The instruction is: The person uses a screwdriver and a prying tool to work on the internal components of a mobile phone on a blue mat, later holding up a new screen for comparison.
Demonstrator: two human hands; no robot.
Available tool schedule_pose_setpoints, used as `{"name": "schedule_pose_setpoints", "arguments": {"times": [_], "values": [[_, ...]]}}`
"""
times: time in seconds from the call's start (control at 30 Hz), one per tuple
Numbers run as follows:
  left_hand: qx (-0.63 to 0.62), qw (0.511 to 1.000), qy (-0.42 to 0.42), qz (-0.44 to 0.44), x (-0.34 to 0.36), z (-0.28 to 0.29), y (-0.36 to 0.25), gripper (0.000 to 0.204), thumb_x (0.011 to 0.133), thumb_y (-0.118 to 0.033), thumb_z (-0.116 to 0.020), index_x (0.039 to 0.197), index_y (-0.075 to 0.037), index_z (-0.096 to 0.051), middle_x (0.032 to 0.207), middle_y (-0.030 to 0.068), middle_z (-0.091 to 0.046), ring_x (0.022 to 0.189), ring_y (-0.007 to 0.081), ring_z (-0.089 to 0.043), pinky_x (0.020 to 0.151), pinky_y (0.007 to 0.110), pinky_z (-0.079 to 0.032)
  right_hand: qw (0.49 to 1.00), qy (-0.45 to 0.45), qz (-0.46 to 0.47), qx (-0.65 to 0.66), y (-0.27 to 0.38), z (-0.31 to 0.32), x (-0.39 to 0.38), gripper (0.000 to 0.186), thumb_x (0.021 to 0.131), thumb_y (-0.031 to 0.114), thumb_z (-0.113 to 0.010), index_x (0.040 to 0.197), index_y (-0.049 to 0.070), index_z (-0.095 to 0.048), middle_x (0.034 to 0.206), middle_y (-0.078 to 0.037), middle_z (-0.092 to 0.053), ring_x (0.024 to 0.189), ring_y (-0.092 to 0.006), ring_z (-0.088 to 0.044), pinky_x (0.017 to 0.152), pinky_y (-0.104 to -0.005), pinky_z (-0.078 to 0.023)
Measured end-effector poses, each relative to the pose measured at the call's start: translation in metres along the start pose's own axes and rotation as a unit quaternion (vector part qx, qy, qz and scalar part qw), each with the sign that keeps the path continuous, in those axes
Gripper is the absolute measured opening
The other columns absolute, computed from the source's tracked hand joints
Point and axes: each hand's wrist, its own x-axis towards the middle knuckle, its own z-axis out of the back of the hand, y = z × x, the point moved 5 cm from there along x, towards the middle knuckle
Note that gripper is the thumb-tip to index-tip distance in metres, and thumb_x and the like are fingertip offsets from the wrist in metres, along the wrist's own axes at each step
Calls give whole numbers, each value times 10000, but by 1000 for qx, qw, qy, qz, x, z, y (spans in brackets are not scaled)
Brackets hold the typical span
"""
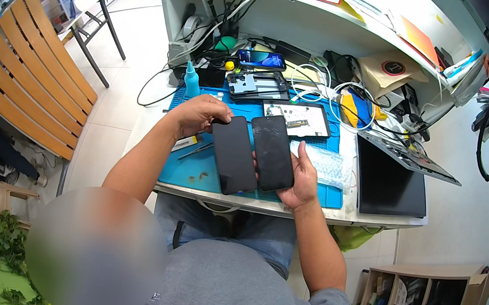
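My left hand [202, 113] pinches the top corner of a plain black phone screen [234, 156]. In my right hand [305, 185] lies a second black phone screen [274, 154] with scuffs and crack-like marks on its face, the thumb along its right edge. Both are held side by side above a blue work mat [182, 174], the left one slightly lower. Tweezers [196, 150] rest on the mat under my left wrist. Behind the screens sits an opened device [304, 121] with its inner parts showing. Bubble wrap [327, 166] lies just right of my right hand.
A light blue bottle [191, 81] stands at the mat's far left. Farther back are a phone frame [259, 86], another phone [261, 59] and tangled cables [357, 100]. An open laptop [389, 183] occupies the right side. A shelf [268, 11] rises behind.
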Motion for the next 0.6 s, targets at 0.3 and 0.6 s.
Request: {"name": "schedule_pose_setpoints", "arguments": {"times": [0.3,0.6], "values": [[-6,1000,3,-7,7,5,9,169,932,-114,-733,1010,11,-817,860,25,-723,688,79,-614,579,246,-439,1000,2,0,0,0,-5,-1,886,1202,702,-271,1600,-29,-573,1460,-271,-723,1313,-387,-748,1087,-540,-628],[-9,1000,22,-6,-1,2,0,208,929,-79,-680,1032,30,-825,863,11,-712,676,49,-590,559,212,-427,1000,-4,0,5,1,-2,0,868,1211,681,-277,1591,-36,-587,1478,-274,-719,1320,-382,-746,1128,-549,-602]]}}
